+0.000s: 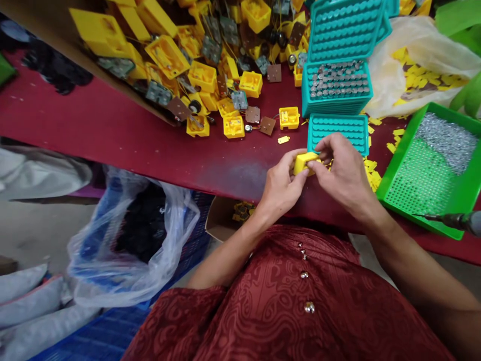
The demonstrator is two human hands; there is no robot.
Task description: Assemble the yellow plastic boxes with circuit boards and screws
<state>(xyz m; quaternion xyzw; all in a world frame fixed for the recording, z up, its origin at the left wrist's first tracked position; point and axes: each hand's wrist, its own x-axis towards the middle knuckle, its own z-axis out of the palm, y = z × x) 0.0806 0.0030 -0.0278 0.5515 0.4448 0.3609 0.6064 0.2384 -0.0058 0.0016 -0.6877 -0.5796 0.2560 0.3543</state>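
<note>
A small yellow plastic housing (302, 162) is held over the front part of the table. My left hand (280, 186) grips it from the left between thumb and fingers. Bent around its right side, my right hand (346, 174) has the thumb and fingertips against it; whether a smaller part sits between them is hidden. Just behind my hands lies a teal ridged tray (338, 131). A flat yellow piece (284, 140) rests to the left of that tray. Beyond it are an open yellow housing (289, 118) and a brown square board (267, 126) with wires.
Many yellow housings fill a cardboard box (124, 82) at the back left. Stacked teal trays (336, 103) hold rows of button cells. A green basket (391, 165) with small screws stands right, a screwdriver tip (436, 217) over it. A plastic-lined blue crate (88, 260) is below left.
</note>
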